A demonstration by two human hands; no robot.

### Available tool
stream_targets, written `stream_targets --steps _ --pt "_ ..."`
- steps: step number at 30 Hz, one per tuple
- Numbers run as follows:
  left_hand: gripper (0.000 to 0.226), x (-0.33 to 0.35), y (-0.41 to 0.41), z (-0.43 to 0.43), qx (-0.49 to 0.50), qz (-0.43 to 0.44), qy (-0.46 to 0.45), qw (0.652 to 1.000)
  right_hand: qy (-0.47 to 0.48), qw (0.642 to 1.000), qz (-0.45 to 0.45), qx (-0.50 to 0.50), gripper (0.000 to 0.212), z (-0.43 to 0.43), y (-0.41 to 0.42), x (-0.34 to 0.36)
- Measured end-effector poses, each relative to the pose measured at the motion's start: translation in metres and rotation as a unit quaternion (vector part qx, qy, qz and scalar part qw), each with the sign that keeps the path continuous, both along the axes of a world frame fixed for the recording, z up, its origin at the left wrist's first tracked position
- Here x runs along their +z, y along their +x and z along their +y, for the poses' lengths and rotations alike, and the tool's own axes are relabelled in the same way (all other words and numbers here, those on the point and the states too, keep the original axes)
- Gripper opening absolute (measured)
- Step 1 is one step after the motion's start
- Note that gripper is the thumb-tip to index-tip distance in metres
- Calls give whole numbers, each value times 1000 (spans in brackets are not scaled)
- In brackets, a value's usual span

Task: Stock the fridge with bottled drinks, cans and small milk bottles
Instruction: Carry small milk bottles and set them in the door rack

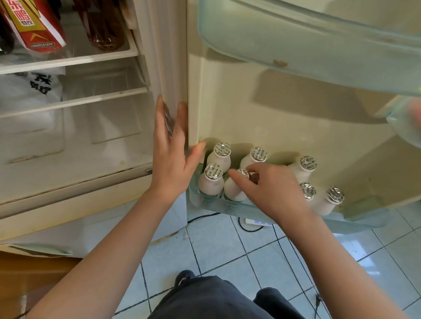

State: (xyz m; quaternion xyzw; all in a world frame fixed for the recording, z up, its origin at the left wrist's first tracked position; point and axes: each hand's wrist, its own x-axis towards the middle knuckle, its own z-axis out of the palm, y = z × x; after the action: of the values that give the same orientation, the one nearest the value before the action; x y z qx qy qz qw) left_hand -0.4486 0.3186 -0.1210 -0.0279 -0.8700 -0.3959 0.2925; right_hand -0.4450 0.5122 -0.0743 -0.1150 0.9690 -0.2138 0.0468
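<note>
Several small white milk bottles with silver foil caps stand in the bottom door shelf (250,210) of the open fridge. My right hand (273,188) pinches the cap of one front-row milk bottle (233,191), which stands in the shelf. Another bottle (211,181) stands just left of it. My left hand (172,153) rests with straight fingers against the inner edge of the fridge door, holding nothing. On the upper fridge shelf stand a brown tea bottle (97,12) and a yellow and red drink bottle (25,10).
A clear upper door shelf (318,41) overhangs the milk bottles. A white plastic bag (20,94) lies on a lower glass shelf. Cables and a power strip (255,221) lie on the tiled floor under the door. My dark trousers fill the bottom.
</note>
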Motion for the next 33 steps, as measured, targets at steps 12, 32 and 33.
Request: stream_targets --steps 12,32,33 --pt "67 3 3 -1 7 1 13 1000 41 996 64 54 38 16 -46 14" --pt "67 0 3 -2 14 -4 12 1000 81 994 56 48 38 6 -46 -3" --pt "67 0 3 -2 14 -4 11 1000 81 994 52 49 38 6 -46 -3"
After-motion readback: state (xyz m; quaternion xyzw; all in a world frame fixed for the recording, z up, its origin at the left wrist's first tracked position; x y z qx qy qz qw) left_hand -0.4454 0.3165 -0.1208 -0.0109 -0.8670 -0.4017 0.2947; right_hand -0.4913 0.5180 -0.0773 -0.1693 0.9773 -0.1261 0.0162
